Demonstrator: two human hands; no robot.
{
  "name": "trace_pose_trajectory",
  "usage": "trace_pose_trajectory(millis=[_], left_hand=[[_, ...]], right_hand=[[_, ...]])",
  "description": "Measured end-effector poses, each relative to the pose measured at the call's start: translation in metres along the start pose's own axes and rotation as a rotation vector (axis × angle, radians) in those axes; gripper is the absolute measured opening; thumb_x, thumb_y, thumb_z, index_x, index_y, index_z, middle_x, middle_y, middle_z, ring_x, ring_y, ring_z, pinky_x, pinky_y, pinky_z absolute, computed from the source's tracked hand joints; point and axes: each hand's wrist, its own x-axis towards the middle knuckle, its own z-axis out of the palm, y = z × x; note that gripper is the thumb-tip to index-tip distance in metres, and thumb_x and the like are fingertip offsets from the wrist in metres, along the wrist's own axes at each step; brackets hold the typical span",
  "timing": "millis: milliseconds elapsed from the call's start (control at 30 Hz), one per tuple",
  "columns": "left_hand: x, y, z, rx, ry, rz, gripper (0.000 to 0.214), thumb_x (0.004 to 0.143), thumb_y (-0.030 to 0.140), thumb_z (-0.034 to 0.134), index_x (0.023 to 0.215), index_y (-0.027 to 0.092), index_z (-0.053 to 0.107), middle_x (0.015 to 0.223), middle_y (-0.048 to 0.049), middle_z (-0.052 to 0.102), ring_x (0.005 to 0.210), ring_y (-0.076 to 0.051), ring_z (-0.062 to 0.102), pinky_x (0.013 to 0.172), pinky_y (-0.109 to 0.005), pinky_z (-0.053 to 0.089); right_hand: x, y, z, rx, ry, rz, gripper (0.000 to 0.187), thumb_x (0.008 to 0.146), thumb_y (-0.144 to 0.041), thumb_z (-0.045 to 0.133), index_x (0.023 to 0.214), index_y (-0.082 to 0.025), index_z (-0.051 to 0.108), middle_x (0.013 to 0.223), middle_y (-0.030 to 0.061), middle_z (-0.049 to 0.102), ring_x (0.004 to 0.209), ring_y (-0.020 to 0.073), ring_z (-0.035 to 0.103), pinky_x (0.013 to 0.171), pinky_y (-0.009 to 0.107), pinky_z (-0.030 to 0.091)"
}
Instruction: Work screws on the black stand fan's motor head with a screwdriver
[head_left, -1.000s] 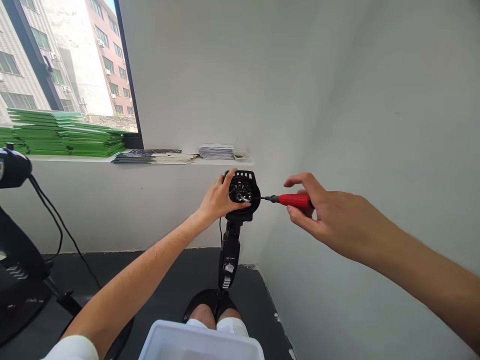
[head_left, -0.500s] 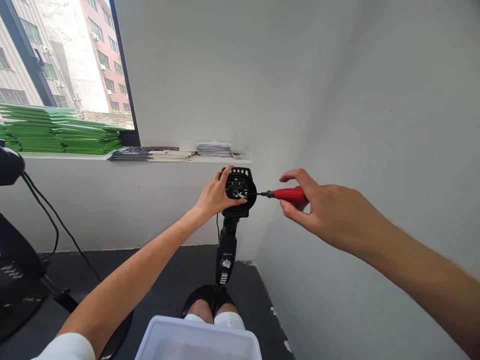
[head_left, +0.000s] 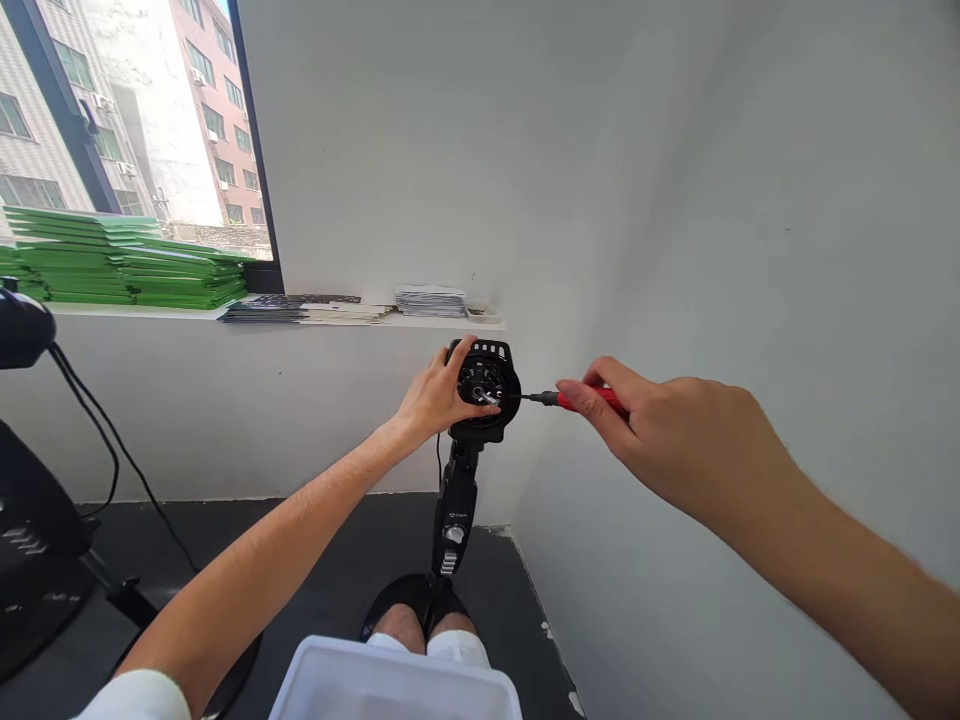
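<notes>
Beside the fan head [head_left: 489, 378], hands [head_left: 658, 422] gripping one each, a crosswise screwdriver [head_left: 550, 398] points left.

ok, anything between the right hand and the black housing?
Only the red screwdriver that the right hand holds, its shaft pointing at the right edge of the black housing. Nothing visible blocks it; the left hand grips the opposite side.

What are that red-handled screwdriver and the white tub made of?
Screwdriver: red handle, probably plastic, judging by its even colour; thin dark shaft, likely metal, though too small to confirm. Tub: probably smooth plastic, given its rounded, moulded-looking corners.
</notes>
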Motion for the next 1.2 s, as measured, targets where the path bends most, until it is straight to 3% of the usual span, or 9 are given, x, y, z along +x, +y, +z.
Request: trace_pose_trajectory(millis=[100,233,367,500,633,767,900,1033,1200], left_hand=[[0.0002,-0.0002,0.0004,-0.001,0.006,-0.015,0.106,0.071,0.054,0.086,0.156,0.031,0.026,0.136,-0.0136,0.054,0.117,-0.036,0.063,0.089,-0.045,0.056],[0.0002,0.0002,0.0004,-0.002,0.008,-0.008,0.105,0.072,0.053,0.086,0.156,0.031,0.026,0.136,-0.0136,0.054,0.118,-0.036,0.063,0.089,-0.045,0.056],[0.0001,0.0009,0.0002,-0.004,0.002,-0.018,0.107,0.072,0.054,0.086,0.157,0.031,0.024,0.136,-0.0139,0.054,0.118,-0.036,0.063,0.090,-0.046,0.056],[0.0000,0.0006,0.0003,-0.011,0.005,-0.014,0.107,0.072,0.054,0.086,0.156,0.032,0.025,0.137,-0.0139,0.054,0.118,-0.036,0.063,0.090,-0.046,0.055],[0.0001,-0.0011,0.0010,-0.012,0.009,-0.013,0.107,0.071,0.056,0.085,0.156,0.032,0.025,0.136,-0.0138,0.054,0.117,-0.036,0.063,0.089,-0.047,0.056],[0.0002,-0.0016,0.0013,-0.007,0.006,0.001,0.106,0.072,0.055,0.085,0.157,0.031,0.025,0.134,-0.0140,0.054,0.116,-0.036,0.063,0.088,-0.045,0.056],[0.0010,-0.0005,-0.0008,-0.001,-0.013,-0.019,0.107,0.072,0.058,0.084,0.157,0.032,0.024,0.133,-0.0139,0.054,0.113,-0.035,0.063,0.086,-0.044,0.056],[0.0019,0.0004,-0.0043,0.007,-0.034,-0.014,0.105,0.073,0.059,0.083,0.158,0.034,0.026,0.129,-0.0121,0.054,0.112,-0.034,0.063,0.086,-0.044,0.056],[0.0019,0.0007,-0.0050,0.010,-0.044,-0.018,0.105,0.074,0.058,0.083,0.158,0.033,0.026,0.129,-0.0129,0.054,0.114,-0.035,0.062,0.088,-0.045,0.056]], right_hand=[[0.0002,-0.0007,-0.0024,0.085,-0.089,-0.049,0.045,0.098,-0.058,0.031,0.109,-0.022,0.055,0.048,-0.0035,0.053,0.040,0.0150,0.041,0.050,0.027,0.025],[-0.0002,-0.0032,-0.0030,-0.086,-0.008,0.009,0.060,0.100,-0.062,0.018,0.085,-0.022,0.059,0.044,0.0006,0.048,0.040,0.0157,0.037,0.051,0.030,0.020],[0.0000,-0.0029,-0.0016,0.022,-0.064,-0.045,0.053,0.098,-0.063,0.027,0.107,-0.022,0.059,0.048,-0.0019,0.053,0.041,0.0152,0.041,0.051,0.029,0.023],[0.0007,-0.0005,-0.0014,-0.104,-0.021,0.022,0.066,0.098,-0.069,0.015,0.085,-0.022,0.060,0.043,0.0000,0.046,0.040,0.0161,0.037,0.049,0.030,0.022],[0.0019,0.0013,-0.0018,0.023,-0.079,-0.058,0.058,0.097,-0.069,0.025,0.102,-0.023,0.060,0.046,-0.0023,0.051,0.040,0.0151,0.040,0.050,0.028,0.025],[0.0021,0.0007,-0.0016,-0.070,-0.023,-0.029,0.062,0.099,-0.066,0.017,0.085,-0.022,0.058,0.045,0.0004,0.049,0.039,0.0151,0.036,0.049,0.029,0.021],[0.0014,-0.0017,-0.0034,-0.019,-0.076,-0.108,0.054,0.098,-0.061,0.024,0.104,-0.021,0.060,0.045,-0.0020,0.050,0.038,0.0147,0.037,0.049,0.028,0.022],[0.0016,-0.0020,-0.0047,-0.095,-0.064,-0.020,0.059,0.099,-0.061,0.017,0.091,-0.022,0.059,0.045,0.0004,0.049,0.039,0.0157,0.037,0.050,0.030,0.021],[0.0019,0.0025,-0.0006,-0.011,-0.128,-0.032,0.054,0.097,-0.065,0.023,0.104,-0.022,0.056,0.047,-0.0017,0.051,0.041,0.0168,0.042,0.051,0.029,0.025]])
